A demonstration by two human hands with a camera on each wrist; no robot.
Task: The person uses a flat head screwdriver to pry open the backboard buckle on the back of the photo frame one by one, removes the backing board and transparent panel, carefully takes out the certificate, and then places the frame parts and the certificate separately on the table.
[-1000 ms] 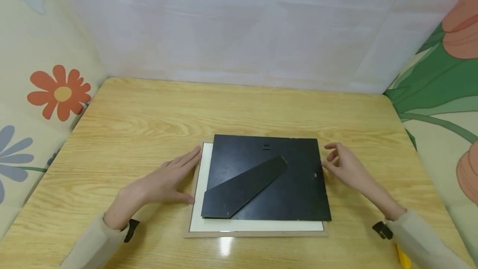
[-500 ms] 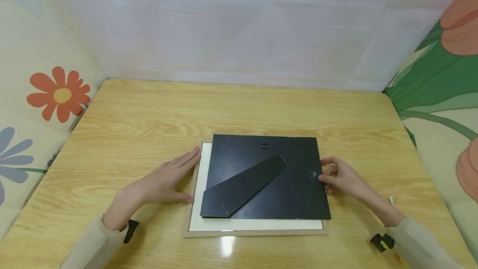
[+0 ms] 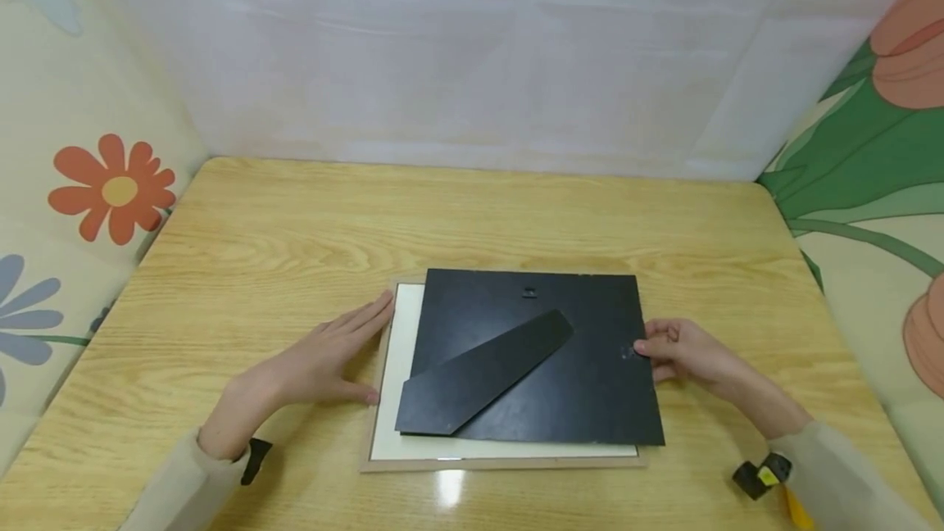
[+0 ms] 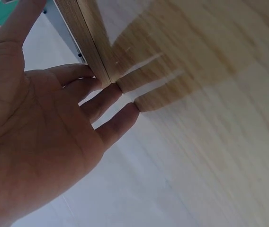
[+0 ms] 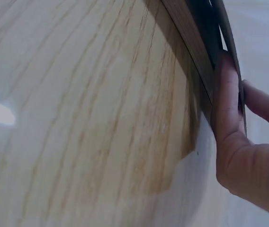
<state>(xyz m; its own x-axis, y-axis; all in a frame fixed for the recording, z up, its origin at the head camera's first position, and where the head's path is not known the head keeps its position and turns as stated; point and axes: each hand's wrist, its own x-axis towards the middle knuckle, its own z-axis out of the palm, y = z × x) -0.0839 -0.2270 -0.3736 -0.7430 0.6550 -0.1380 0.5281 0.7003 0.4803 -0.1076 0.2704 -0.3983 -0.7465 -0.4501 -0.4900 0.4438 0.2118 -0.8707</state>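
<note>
A black photo frame backing board with a slanted stand leg lies askew over a wooden picture frame, shifted to the right of it. White backing shows inside the frame at the left and bottom. My right hand pinches the board's right edge, thumb on top and fingers beneath; the right wrist view shows this edge raised off the frame. Along the frame's left side rests my left hand, fingers extended and touching the outer edge, as the left wrist view of the frame's side confirms.
The wood-grain table reaches back to a white cloth. Floral fabric stands at both sides. A yellow object lies by the right sleeve, partly hidden. Dark devices sit at the wrists.
My right hand has come from beside the board to pinch its right edge. The board has shifted slightly right and toward me. The left hand has stayed at the frame.
</note>
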